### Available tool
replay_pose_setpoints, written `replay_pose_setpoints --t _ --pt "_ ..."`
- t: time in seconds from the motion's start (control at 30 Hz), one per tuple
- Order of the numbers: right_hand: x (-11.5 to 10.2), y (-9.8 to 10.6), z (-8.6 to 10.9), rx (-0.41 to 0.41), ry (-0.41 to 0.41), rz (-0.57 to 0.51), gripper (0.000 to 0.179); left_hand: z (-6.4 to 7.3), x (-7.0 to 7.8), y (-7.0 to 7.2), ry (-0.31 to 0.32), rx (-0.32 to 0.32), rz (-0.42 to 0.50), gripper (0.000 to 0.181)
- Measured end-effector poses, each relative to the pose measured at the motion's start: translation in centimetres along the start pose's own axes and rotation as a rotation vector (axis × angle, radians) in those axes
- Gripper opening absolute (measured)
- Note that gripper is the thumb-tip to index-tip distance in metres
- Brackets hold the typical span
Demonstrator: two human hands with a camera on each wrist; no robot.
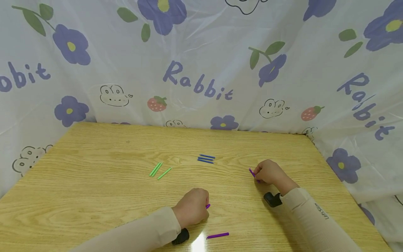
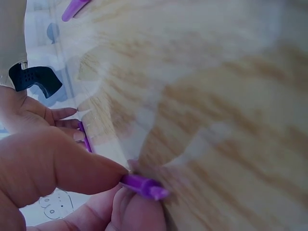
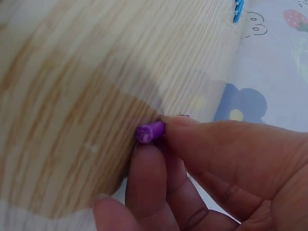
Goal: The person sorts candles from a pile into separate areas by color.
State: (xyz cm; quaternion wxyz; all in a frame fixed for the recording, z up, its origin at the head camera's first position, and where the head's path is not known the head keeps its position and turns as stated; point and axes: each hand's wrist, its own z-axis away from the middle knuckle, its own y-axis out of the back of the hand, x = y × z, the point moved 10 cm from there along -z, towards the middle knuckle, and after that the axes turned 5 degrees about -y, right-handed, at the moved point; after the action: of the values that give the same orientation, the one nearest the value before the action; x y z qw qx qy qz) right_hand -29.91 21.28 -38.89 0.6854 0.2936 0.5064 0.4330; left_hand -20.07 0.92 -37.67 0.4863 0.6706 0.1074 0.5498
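In the head view my left hand is low over the front middle of the table. It pinches a thin purple candle, mostly hidden by the hand. The left wrist view shows thumb and finger on that candle, its narrow tip sticking out. Farther right, my right hand holds a second purple candle between thumb and fingers, at the tabletop. Its flat round end faces the right wrist camera. A third purple candle lies loose near the front, right of the left hand.
Three blue candles lie side by side near the table's middle. Left of them are three green candles, two close together and one apart. A patterned white curtain hangs behind the wooden table. Black devices sit at both wrists.
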Motion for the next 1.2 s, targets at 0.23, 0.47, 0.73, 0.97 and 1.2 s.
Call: replay_pose_setpoints --t 0.23,0.47,0.73,0.97,1.2 --pt "0.1 -0.2 0.1 -0.013 -0.004 -0.003 0.012 0.1 -0.2 -0.2 0.020 -0.024 0.038 0.025" --pt "0.1 -0.3 0.2 -0.013 -0.003 0.001 0.012 0.2 -0.4 -0.3 0.041 -0.035 0.050 0.025" --pt "0.0 0.0 0.3 0.004 -0.001 -0.022 0.012 0.2 -0.6 -0.4 0.039 -0.028 0.036 0.025" --pt "-1.1 1.2 1.5 0.063 0.037 -0.029 0.018 0.2 -0.5 -0.3 0.031 -0.033 0.038 0.024" --pt "-3.0 1.2 3.0 0.082 0.088 -0.037 0.018 0.2 -0.4 -0.1 0.018 -0.021 0.018 0.023"
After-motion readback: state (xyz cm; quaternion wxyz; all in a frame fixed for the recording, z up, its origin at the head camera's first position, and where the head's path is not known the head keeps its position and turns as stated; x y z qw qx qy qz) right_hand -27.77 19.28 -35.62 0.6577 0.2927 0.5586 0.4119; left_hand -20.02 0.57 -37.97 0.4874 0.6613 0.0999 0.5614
